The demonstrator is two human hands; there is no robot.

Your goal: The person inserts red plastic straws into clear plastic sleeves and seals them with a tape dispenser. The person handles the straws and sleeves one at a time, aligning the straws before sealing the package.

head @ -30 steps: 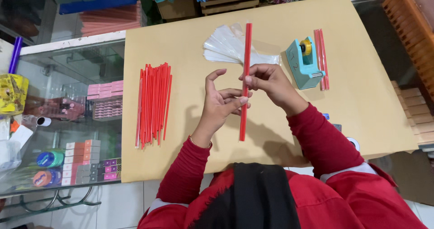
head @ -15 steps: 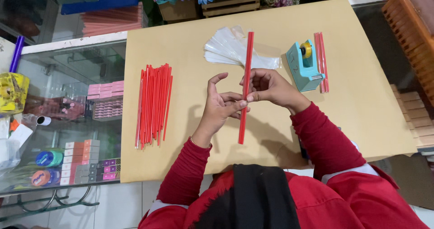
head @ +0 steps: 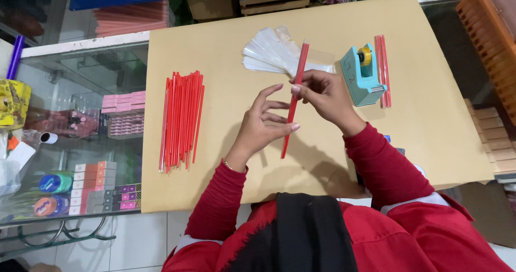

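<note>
Head camera, looking down on a tan table: at the frame's centre both hands meet on one long red stick, which slants from upper right to lower left. Right hand pinches it near the middle, fingers closed around it. Left hand touches it lower down, fingers spread wide and loosely curled. Clear plastic sleeves fan out behind the stick's top. Left of centre lies a pile of red sticks; right of centre stands a teal tape dispenser beside a few more red sticks.
</note>
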